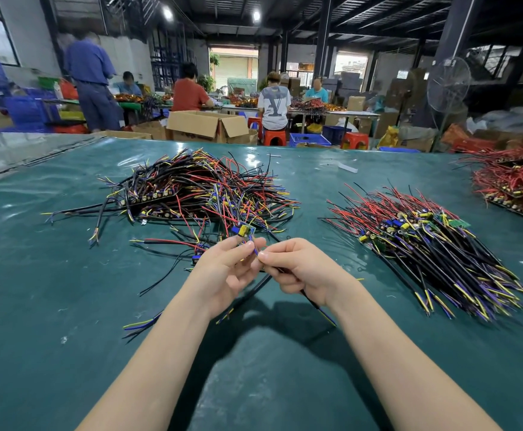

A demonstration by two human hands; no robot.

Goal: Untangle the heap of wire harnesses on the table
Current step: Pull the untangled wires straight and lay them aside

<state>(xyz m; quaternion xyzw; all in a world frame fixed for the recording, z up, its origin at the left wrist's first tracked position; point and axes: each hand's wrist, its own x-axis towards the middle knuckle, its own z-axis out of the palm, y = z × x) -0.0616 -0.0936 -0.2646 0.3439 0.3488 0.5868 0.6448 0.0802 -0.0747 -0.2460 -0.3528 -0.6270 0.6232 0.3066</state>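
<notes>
The left hand (226,269) and right hand (297,269) pinch wires of one small green-board harness (244,229) just before the tangled red, black and yellow wire heap (198,188) on the teal table (67,275); tugging hard could drag snagged neighbours or strain solder joints.

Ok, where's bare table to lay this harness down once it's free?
Bare table lies near-left, beyond the left forearm, and near-right, below the sorted pile. A narrower strip runs between the tangled heap and that pile. Crowded: loose harnesses lie just beside the left hand, at the heap's near edge.
</notes>
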